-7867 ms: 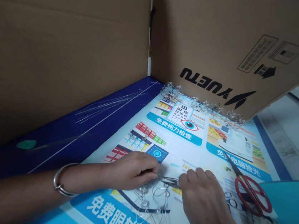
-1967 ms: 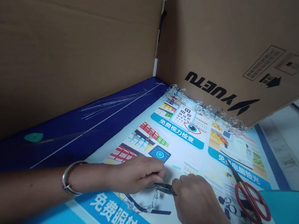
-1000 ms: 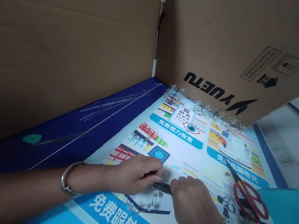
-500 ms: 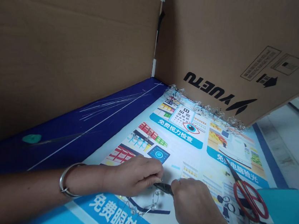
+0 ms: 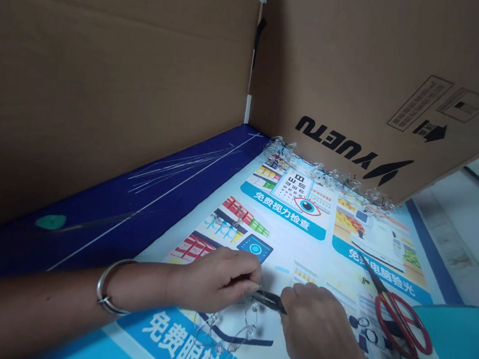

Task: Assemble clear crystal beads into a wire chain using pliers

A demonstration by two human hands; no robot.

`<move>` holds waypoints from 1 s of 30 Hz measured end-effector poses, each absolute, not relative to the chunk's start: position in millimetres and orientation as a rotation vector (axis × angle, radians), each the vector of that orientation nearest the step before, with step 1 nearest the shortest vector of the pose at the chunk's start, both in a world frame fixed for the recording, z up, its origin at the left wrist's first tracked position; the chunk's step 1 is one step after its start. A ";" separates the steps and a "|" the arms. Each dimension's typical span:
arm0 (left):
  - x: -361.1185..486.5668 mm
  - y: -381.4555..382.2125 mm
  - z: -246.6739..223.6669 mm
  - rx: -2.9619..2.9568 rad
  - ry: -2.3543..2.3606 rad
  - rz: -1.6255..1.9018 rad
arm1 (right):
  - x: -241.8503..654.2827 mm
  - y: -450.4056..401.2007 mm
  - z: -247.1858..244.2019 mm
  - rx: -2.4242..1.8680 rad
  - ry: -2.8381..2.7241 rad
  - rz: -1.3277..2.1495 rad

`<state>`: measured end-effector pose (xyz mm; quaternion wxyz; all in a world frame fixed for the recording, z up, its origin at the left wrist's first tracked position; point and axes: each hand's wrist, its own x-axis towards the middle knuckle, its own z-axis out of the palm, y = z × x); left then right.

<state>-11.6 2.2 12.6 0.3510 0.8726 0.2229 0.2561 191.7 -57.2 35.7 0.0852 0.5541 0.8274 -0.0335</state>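
My left hand (image 5: 217,280), with a silver bangle on the wrist, is closed in a pinch on the end of a wire chain with clear beads (image 5: 252,317). The chain hangs below the fingers in loops, over the printed sheet. My right hand (image 5: 315,329) is closed around dark pliers (image 5: 271,300); its fist hides their handles. The plier jaws point left and meet the wire close to my left fingertips. Whether the jaws grip the wire is too small to tell.
Red-handled scissors (image 5: 404,325) lie at the right, near a turquoise item (image 5: 458,343). A row of clear beaded wire pieces (image 5: 330,175) lies along the cardboard wall (image 5: 344,59). Loose thin wires (image 5: 176,166) and a green piece (image 5: 50,222) rest on the blue surface at left.
My right hand and the pliers have shifted slightly right, drawing back a little from my left fingers. The hanging chain has swung somewhat and its loops have spread.
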 end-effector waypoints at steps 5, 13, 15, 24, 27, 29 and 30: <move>-10.8 2.5 12.5 2.269 0.577 0.668 | 190.3 -58.1 38.6 1.594 2.499 -0.115; -10.0 -0.5 12.1 2.324 0.545 0.634 | 183.7 -56.8 43.0 1.558 2.481 -0.129; -10.5 -0.7 11.9 2.348 0.527 0.608 | 181.9 -56.4 45.3 1.545 2.441 -0.148; -10.9 -1.5 9.5 2.418 0.505 0.557 | 177.1 -56.3 50.5 1.511 2.325 -0.169; -10.9 -2.4 9.7 2.426 0.486 0.567 | 176.1 -57.6 51.5 1.507 2.334 -0.169; -11.1 -2.8 10.4 2.424 0.477 0.566 | 175.8 -58.7 50.6 1.511 2.357 -0.152; -11.2 -2.7 10.9 2.420 0.476 0.567 | 176.1 -59.1 49.4 1.518 2.374 -0.141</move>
